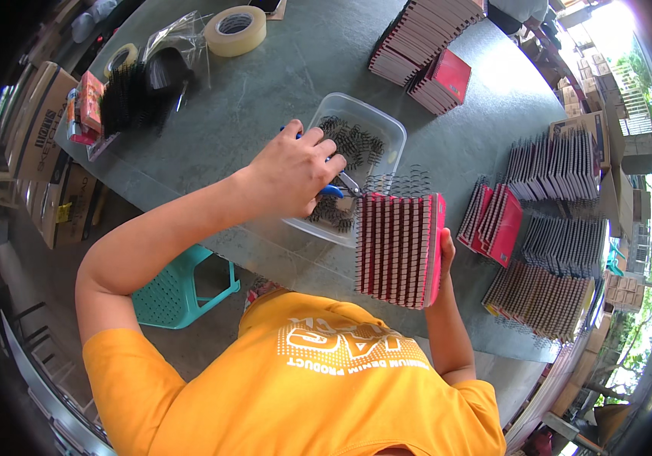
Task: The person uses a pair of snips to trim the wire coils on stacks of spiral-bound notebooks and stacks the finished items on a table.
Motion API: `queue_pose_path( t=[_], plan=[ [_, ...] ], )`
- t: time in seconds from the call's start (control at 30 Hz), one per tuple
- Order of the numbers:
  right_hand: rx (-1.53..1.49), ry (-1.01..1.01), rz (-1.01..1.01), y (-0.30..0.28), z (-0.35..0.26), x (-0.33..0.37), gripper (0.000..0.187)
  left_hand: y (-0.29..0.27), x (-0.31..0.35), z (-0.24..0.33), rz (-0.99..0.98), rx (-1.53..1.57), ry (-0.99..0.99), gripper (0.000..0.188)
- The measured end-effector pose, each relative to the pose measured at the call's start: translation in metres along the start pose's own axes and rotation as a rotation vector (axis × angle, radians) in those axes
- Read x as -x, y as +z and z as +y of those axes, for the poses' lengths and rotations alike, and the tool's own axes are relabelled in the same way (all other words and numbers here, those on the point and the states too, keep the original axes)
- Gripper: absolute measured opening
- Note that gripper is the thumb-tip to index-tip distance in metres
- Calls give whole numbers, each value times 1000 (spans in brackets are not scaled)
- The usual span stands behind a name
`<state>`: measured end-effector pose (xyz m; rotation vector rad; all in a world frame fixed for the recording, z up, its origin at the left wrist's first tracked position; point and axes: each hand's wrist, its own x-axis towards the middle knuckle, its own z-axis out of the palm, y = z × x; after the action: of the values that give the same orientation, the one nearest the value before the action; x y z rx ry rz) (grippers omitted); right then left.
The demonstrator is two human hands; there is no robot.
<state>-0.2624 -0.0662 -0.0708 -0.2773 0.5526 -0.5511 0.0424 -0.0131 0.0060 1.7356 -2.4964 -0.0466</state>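
My left hand [292,173] is closed round a pair of blue-handled cutting pliers [350,183]. The metal jaws meet the near-left corner of the black spiral coils [398,183] that stick out past the far end of a stack of red spiral notebooks [394,247]. My right hand [445,266] grips that stack from its right side, with most of the fingers hidden behind it. Beneath my left hand lies a clear plastic tub [400,143] holding many loose black coil pieces [356,142]. Whether the jaws are closed on a wire is too small to tell.
Further notebook piles stand at the far side [417,42] and along the right, some dark-coiled [554,167], some tan-edged [535,300]. Two red notebooks [497,224] lean nearby. Tape rolls [235,32] and a bundle of black coils [125,95] lie far left. A green stool [178,292] is below the table.
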Motion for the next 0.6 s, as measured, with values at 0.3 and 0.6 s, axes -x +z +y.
queue_pose_path(
  t=[0.3,0.6],
  plan=[
    [10,0,-36,0,-4,0,53,-1,2,0,19,25,-23,46],
    [34,-3,-27,3,-4,-1,54,1,-3,3,-58,103,-83,27]
  ],
)
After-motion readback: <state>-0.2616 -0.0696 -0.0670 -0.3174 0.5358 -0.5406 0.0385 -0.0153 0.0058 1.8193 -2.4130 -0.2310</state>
